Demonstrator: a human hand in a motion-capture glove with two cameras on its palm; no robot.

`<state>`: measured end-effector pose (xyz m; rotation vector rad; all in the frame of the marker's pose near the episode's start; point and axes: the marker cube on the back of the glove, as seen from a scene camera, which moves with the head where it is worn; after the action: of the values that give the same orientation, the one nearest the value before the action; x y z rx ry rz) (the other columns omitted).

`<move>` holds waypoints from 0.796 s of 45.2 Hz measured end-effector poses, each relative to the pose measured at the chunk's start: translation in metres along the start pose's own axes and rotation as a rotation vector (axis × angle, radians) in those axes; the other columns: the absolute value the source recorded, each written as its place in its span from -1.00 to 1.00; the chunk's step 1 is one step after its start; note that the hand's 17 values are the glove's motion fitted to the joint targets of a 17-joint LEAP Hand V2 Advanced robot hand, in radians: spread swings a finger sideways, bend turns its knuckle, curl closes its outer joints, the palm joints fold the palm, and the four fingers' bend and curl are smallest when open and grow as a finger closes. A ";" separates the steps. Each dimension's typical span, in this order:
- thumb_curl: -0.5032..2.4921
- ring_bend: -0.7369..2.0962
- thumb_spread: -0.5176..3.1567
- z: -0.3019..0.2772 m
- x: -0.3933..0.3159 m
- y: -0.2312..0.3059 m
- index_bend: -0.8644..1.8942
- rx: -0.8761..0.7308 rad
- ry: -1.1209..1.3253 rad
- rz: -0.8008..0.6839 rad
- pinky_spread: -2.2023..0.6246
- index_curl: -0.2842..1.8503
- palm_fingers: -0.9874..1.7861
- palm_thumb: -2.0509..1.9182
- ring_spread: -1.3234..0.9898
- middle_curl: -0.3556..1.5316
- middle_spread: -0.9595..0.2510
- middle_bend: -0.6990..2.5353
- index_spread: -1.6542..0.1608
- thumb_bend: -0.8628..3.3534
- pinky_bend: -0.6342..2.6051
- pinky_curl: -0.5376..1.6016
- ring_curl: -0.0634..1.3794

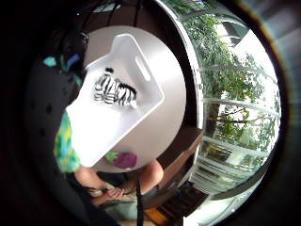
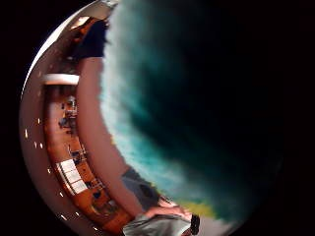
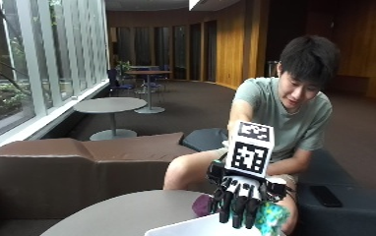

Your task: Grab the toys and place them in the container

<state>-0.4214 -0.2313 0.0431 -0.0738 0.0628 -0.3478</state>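
Observation:
In the outside view my gloved right hand (image 3: 243, 200) hangs with its fingers pointing down over the near rim of the white container (image 3: 194, 228). It holds a fuzzy teal, green and yellow plush toy (image 3: 271, 218). That toy (image 2: 147, 98) fills the thumb side palm view and shows beside the container's edge (image 1: 63, 143). Inside the container (image 1: 108, 132) lies a black-and-white zebra toy (image 1: 114, 91). A purple toy (image 1: 124, 160) with a green part lies on the table just outside the container, on the person's side (image 3: 203, 205).
The container stands on a round grey table (image 3: 122, 211). A brown bench sofa (image 3: 77, 162) curves round behind it, with tall windows (image 1: 230, 94) beyond. The person's bare left hand (image 1: 113, 192) rests on their lap.

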 end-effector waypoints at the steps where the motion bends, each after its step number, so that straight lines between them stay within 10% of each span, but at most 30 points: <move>1: 0.16 0.30 -0.44 0.001 0.000 0.001 0.22 -0.006 0.023 0.000 0.31 0.15 0.00 0.32 -0.20 0.31 0.10 -0.12 0.60 -0.59 0.08 0.06 0.18; 7: 0.07 0.14 -0.26 0.001 0.005 0.012 -0.10 -0.023 0.100 -0.015 0.42 -0.02 -0.47 0.23 -0.14 0.16 0.19 -0.30 0.58 -0.61 0.14 0.04 0.07; 36: -0.28 -0.24 0.00 -0.075 0.147 0.188 -0.31 0.066 0.049 0.126 0.56 -0.39 -0.46 0.07 0.05 -0.18 0.51 -0.50 0.57 -0.60 -0.04 -0.13 -0.28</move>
<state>-0.2258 -0.1100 -0.0545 0.0038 0.1038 -0.2251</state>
